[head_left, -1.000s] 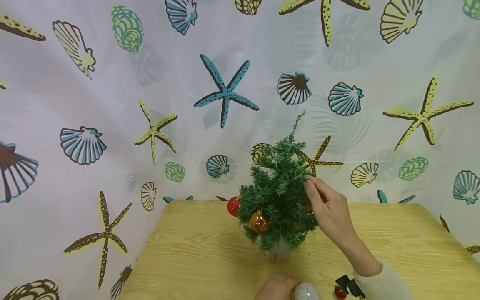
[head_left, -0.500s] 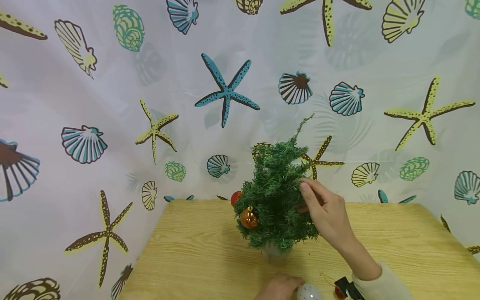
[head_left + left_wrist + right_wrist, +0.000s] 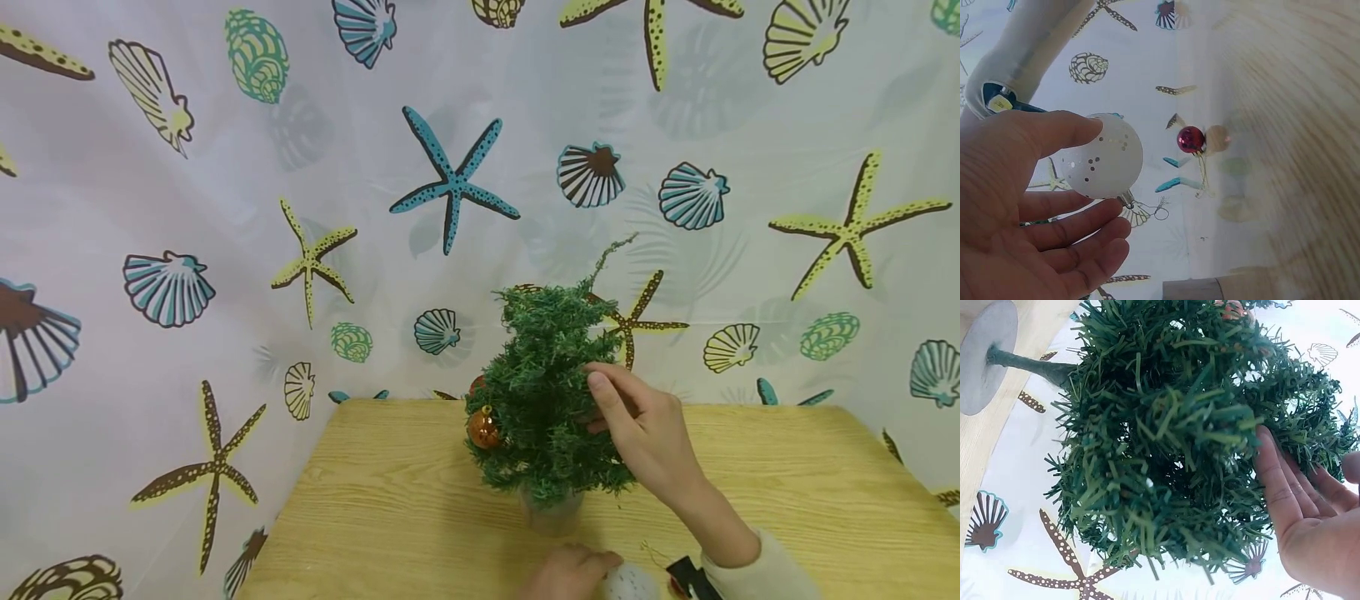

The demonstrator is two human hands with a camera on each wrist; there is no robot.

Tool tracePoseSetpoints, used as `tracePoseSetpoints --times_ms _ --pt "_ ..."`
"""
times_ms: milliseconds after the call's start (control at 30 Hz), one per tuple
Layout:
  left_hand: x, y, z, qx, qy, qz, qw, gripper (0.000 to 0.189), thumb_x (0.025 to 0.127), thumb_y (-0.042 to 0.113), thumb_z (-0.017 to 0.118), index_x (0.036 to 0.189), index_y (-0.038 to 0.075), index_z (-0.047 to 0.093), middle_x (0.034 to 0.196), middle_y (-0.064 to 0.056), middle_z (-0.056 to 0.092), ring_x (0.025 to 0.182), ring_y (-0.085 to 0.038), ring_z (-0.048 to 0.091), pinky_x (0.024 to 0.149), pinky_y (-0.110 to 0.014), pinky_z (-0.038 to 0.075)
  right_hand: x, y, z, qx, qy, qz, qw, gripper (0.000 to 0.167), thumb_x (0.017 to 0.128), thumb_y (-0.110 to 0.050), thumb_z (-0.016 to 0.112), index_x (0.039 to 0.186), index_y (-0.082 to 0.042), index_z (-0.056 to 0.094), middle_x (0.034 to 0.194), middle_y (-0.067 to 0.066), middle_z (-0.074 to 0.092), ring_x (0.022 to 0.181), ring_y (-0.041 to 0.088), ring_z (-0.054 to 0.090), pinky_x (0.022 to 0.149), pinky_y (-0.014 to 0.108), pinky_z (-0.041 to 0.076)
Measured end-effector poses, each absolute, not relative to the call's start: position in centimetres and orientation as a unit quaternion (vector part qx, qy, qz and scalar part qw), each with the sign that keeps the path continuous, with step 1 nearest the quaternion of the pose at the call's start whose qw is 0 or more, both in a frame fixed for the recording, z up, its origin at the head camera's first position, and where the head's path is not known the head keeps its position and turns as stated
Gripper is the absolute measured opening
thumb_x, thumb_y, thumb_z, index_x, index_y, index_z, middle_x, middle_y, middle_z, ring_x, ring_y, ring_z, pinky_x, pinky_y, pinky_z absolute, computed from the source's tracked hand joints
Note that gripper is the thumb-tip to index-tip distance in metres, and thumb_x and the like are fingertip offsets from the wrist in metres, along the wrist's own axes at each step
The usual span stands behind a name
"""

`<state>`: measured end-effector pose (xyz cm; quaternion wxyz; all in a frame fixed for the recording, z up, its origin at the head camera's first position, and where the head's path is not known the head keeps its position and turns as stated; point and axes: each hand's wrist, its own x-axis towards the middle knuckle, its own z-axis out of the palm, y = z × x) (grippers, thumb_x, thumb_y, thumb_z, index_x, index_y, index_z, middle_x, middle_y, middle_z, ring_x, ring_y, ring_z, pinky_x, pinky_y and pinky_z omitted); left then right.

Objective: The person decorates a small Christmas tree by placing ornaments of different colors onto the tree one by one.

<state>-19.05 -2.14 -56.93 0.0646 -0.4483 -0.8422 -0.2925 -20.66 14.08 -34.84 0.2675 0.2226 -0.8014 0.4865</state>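
Note:
A small green artificial Christmas tree (image 3: pixel 551 392) stands on the wooden table, its bare tip bent to the right. On its left side hang an orange bauble (image 3: pixel 483 429) and a red bauble (image 3: pixel 477 385), the latter mostly hidden by branches. My right hand (image 3: pixel 645 421) touches the tree's right side; in the right wrist view its fingers (image 3: pixel 1282 481) reach fairly straight into the foliage, with the thumb apart. Low in front of the tree, my left hand (image 3: pixel 566 573) holds a white bauble (image 3: pixel 1107 159) with silvery dots between thumb and fingers, its loop hanging free.
A small red bauble (image 3: pixel 1190 139) with a gold string lies on the table (image 3: pixel 390 467), near the right sleeve. The tree's round grey base (image 3: pixel 988 381) shows in the right wrist view. A shell-and-starfish curtain (image 3: pixel 480 275) encloses the back and sides.
The tree has turned under my right hand: the orange and red baubles moved, the red one now further behind branches. The tip leans more rightward. My left hand shifted slightly right with the white bauble.

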Motion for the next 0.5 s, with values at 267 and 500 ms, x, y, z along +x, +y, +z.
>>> tracePoseSetpoints --times_ms 267,500 --pt "-14.8 -3.1 -47.5 -0.458 -0.841 -0.268 0.109 0.042 0.104 0.042 0.065 0.137 0.015 0.068 0.109 0.000 0.074 0.098 -0.002 0.068 0.082 -0.008 0.049 -20.4 13.7 -34.6 0.232 -0.803 0.482 0.262 0.029 0.111 -0.013 0.052 0.132 -0.009 0.071 0.102 0.013 0.079 0.066 0.010 0.075 0.062 0.032 0.062" --pt "-13.7 -4.0 -44.9 -0.472 -0.827 -0.251 0.174 0.048 0.104 0.043 0.065 0.140 0.012 0.065 0.115 0.001 0.074 0.106 -0.005 0.068 0.092 -0.010 0.051 -20.0 13.6 -34.2 0.231 -0.805 0.488 0.247 0.029 0.112 -0.015 0.051 0.130 -0.008 0.072 0.108 0.016 0.079 0.067 0.012 0.076 0.060 0.033 0.063"
